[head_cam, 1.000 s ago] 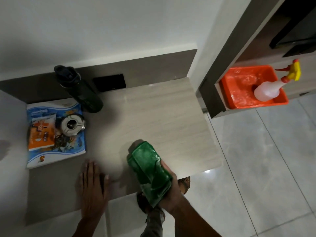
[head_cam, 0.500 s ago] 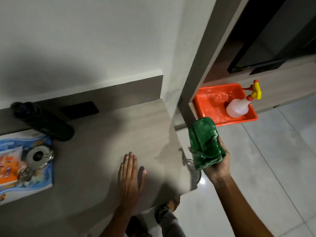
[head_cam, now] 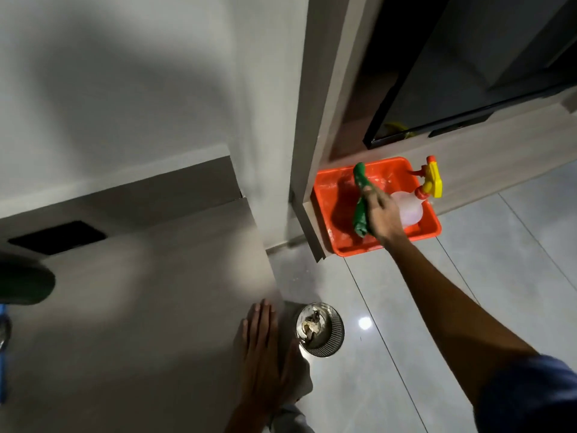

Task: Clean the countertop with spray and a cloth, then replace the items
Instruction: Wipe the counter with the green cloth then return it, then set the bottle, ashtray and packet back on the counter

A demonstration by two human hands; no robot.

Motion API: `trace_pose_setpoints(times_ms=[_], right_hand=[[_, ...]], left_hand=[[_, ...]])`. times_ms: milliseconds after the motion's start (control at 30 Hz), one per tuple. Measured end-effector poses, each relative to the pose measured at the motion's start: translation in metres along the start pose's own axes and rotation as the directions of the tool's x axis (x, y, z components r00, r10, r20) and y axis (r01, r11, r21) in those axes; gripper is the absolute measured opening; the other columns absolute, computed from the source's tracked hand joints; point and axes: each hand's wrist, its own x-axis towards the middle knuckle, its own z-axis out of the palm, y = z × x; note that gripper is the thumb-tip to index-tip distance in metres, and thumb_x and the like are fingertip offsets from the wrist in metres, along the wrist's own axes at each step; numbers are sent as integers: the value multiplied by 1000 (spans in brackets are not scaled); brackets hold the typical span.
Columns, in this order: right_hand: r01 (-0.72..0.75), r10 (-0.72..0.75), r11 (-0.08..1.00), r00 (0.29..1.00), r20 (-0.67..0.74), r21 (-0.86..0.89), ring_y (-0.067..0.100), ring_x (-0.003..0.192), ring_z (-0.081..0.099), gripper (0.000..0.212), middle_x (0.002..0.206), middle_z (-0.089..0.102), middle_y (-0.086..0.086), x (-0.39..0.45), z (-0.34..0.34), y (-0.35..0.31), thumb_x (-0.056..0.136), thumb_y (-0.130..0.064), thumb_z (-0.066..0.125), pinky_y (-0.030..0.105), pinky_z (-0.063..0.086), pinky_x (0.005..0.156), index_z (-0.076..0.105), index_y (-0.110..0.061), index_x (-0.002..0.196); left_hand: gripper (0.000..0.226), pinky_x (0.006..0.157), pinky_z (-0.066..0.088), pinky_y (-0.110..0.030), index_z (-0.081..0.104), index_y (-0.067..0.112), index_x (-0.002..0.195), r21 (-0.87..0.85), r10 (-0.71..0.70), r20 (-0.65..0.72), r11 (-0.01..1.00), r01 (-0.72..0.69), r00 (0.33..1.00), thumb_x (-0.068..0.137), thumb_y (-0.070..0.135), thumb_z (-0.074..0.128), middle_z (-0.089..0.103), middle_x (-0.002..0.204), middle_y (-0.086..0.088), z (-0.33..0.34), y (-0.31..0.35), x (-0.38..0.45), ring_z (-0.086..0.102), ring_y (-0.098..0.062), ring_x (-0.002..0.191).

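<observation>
My right hand (head_cam: 382, 214) reaches over the orange tray (head_cam: 340, 245) on a low shelf and grips the green cloth (head_cam: 361, 198), which hangs down into the tray. A clear spray bottle (head_cam: 410, 207) with a yellow and red trigger lies in the same tray, just right of my hand. On the pale wood-grain countertop (head_cam: 140, 307), near its right edge, my left hand (head_cam: 265, 348) rests flat with the fingers together. A dark green bottle (head_cam: 22, 285) shows only partly at the left edge of the view.
A small metal mesh bin (head_cam: 320, 329) stands on the glossy tiled floor (head_cam: 468, 276) just right of the counter's edge. A white wall pillar (head_cam: 268, 120) separates the counter from the shelf unit. A black wall socket (head_cam: 57, 237) sits behind the counter.
My right hand carried the green cloth from the counter's front edge rightward and into the orange tray. The view swung right, so the book and bottle slid off to the left.
</observation>
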Motion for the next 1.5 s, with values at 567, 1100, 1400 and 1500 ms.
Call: trace_pose_setpoints(times_ms=[567, 1100, 1400, 1500], right_hand=[[340, -68, 734, 898, 435, -588, 27, 174, -1, 63, 187, 6, 0, 9, 12, 26, 118, -51, 33, 65, -1, 137, 18, -32, 177], [546, -397, 811, 778, 487, -211, 25, 164, 34, 80, 178, 38, 0, -161, 200, -93, 104, -62, 63, 61, 28, 135, 36, -29, 171], [425, -295, 905, 640, 709, -7, 17, 158, 45, 114, 171, 47, -3, -275, 344, -192, 90, -63, 84, 33, 41, 124, 17, -30, 177], [352, -260, 936, 619, 741, 35, 15, 160, 41, 129, 172, 47, -3, -303, 388, -217, 87, -54, 90, 34, 37, 130, 4, -24, 178]], left_hand=[[78, 142, 5, -44, 34, 3, 168, 5, 24, -57, 1000, -24, 998, 107, 49, 47, 29, 181, -16, 10, -2, 0, 23, -31, 170], [79, 142, 4, -46, 13, 15, 175, -168, -268, -48, 952, 257, 962, 112, 58, 33, 2, 187, -2, -104, -137, -32, -2, -21, 175], [79, 142, 8, -44, 19, 11, 172, -104, -321, -77, 944, 312, 944, 111, 58, 36, 11, 185, -12, -155, -249, -94, 13, -35, 173], [89, 136, 3, -30, 32, 5, 168, -112, -379, -64, 922, 370, 923, 109, 70, 20, 28, 179, -19, -162, -277, -119, 35, -44, 164]])
